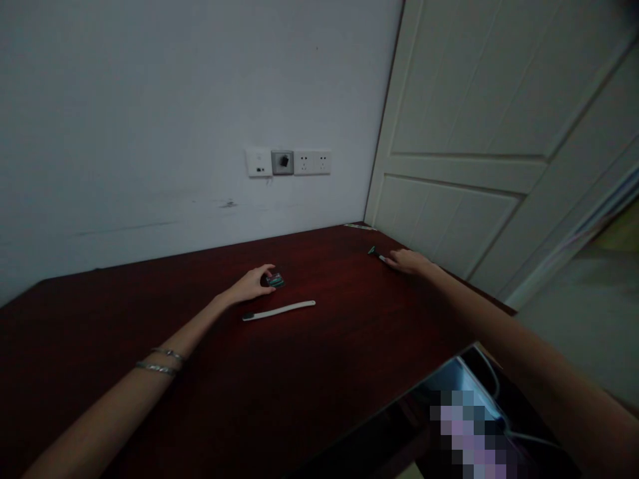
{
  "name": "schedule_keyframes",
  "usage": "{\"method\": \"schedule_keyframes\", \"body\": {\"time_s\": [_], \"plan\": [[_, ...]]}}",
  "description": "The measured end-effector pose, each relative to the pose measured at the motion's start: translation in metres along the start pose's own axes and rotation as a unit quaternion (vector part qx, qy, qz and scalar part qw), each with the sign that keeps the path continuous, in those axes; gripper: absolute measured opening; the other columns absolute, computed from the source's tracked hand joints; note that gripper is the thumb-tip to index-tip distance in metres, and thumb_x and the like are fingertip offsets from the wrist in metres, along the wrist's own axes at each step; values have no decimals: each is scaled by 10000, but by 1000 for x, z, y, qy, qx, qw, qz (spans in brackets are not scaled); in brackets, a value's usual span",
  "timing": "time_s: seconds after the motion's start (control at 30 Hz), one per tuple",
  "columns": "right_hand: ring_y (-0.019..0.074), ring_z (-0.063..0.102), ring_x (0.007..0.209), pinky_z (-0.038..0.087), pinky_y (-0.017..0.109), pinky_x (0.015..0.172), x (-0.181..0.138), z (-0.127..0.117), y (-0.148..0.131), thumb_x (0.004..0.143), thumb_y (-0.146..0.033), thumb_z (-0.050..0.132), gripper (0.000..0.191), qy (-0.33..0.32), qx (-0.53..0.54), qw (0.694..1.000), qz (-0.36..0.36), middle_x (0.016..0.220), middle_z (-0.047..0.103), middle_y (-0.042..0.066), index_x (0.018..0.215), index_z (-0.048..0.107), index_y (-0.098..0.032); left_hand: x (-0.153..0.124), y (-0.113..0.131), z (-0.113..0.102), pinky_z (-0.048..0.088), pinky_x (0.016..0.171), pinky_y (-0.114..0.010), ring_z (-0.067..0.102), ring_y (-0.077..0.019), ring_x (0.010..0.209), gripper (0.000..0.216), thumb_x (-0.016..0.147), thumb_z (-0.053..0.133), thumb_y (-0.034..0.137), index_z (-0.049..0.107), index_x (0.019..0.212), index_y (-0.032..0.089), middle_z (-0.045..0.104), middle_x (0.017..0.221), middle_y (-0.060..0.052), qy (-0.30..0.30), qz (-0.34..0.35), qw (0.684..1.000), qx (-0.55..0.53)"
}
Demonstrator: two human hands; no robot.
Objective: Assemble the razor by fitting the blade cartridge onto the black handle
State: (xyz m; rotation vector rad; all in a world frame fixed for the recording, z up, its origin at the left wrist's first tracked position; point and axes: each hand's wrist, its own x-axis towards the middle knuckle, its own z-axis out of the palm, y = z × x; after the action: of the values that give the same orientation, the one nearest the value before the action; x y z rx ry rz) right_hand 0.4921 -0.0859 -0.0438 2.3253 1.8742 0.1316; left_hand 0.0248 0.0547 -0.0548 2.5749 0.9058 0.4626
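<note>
beyond the white brush [287, 309], our left hand [253, 283] is pinching a small packet [275, 281], seemingly steadying it; right of the brush, our right hand [407, 261] is gripping a razor [382, 258], probably avoiding its blade.

Left hand [249, 284]: thumb and fingers at the sides of a small pack [276, 281].
Right hand [408, 261]: fingers on the handle of a razor [381, 257].
White brush [282, 311]: flat on the dark red table [299, 379], near the left hand.

Sockets [312, 162] sit on a pale wall [164, 100], left of a panelled door [464, 126].
</note>
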Motion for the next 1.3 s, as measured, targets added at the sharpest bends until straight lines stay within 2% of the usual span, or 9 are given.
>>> {"method": "schedule_keyframes", "body": {"time_s": [0.17, 0.3, 0.4, 0.53, 0.67, 0.8, 0.97, 1.17, 1.3], "plan": [[249, 608, 884, 430, 323, 719, -5, -8, 12, 901, -472, 221, 500, 21, 29, 999, 4, 971, 628, 185, 952, 566, -114, 15, 11, 1, 417, 836, -317, 566, -205, 930, 630, 659, 613, 324, 422, 1219, 108, 584, 1030, -91, 14, -6, 1000, -21], [251, 608, 884, 428, 321, 711, -9, -9, 22, 901, -472, 220, 501, 33, 44, 998, 29, 964, 631, 186, 963, 567, -116, 55, 39, 17, 420, 845, -322, 565, -200, 927, 607, 659, 625, 292, 430, 1204, 112, 590, 1018, -88, 43, 19, 998, -35], [251, 607, 895, 427, 322, 722, -9, -7, 26, 902, -463, 227, 493, 35, 61, 997, 38, 979, 631, 183, 974, 573, -119, 91, 72, 43, 420, 856, -325, 566, -202, 933, 611, 655, 642, 282, 430, 1205, 120, 592, 1024, -94, 57, 53, 996, -53], [246, 603, 907, 426, 316, 739, -9, -5, 27, 902, -447, 255, 470, 45, 86, 994, 48, 1008, 629, 178, 994, 583, -123, 129, 119, 91, 409, 883, -346, 555, -226, 985, 617, 667, 650, 283, 427, 1220, 125, 577, 1087, -135, 53, 71, 993, -73], [229, 599, 920, 420, 287, 753, -9, -1, 27, 910, -408, 266, 436, 86, 132, 986, 61, 992, 646, 153, 987, 598, -137, 147, 157, 131, 414, 867, -350, 535, -250, 1031, 656, 688, 642, 314, 380, 1253, 109, 551, 1138, -163, 21, 69, 994, -83], [216, 603, 907, 415, 264, 749, -11, 4, 26, 905, -395, 294, 400, 116, 171, 977, 58, 993, 654, 131, 974, 604, -152, 156, 184, 150, 398, 872, -369, 502, -279, 1076, 622, 706, 614, 307, 368, 1245, 119, 533, 1164, -172, 17, 60, 997, -47], [223, 608, 895, 409, 266, 754, -15, 7, 23, 899, -401, 306, 396, 125, 186, 973, 54, 960, 662, 126, 977, 604, -151, 161, 200, 153, 385, 873, -404, 481, -307, 1098, 575, 726, 573, 297, 364, 1229, 111, 524, 1169, -189, 14, 51, 999, -6], [222, 604, 916, 413, 265, 766, -17, 4, 20, 893, -376, 334, 365, 125, 192, 972, 52, 977, 663, 125, 990, 608, -156, 165, 199, 153, 375, 899, -422, 439, -314, 1150, 624, 722, 587, 308, 332, 1262, 129, 492, 1227, -182, 1, 53, 999, -7], [221, 608, 920, 421, 268, 769, -14, -1, 23, 885, -403, 336, 387, 140, 206, 967, 50, 978, 663, 129, 987, 613, -153, 164, 195, 156, 358, 937, -426, 397, -326, 1198, 802, 697, 628, 341, 223, 1343, 90, 416, 1297, -221, 8, 60, 996, -70]]}}
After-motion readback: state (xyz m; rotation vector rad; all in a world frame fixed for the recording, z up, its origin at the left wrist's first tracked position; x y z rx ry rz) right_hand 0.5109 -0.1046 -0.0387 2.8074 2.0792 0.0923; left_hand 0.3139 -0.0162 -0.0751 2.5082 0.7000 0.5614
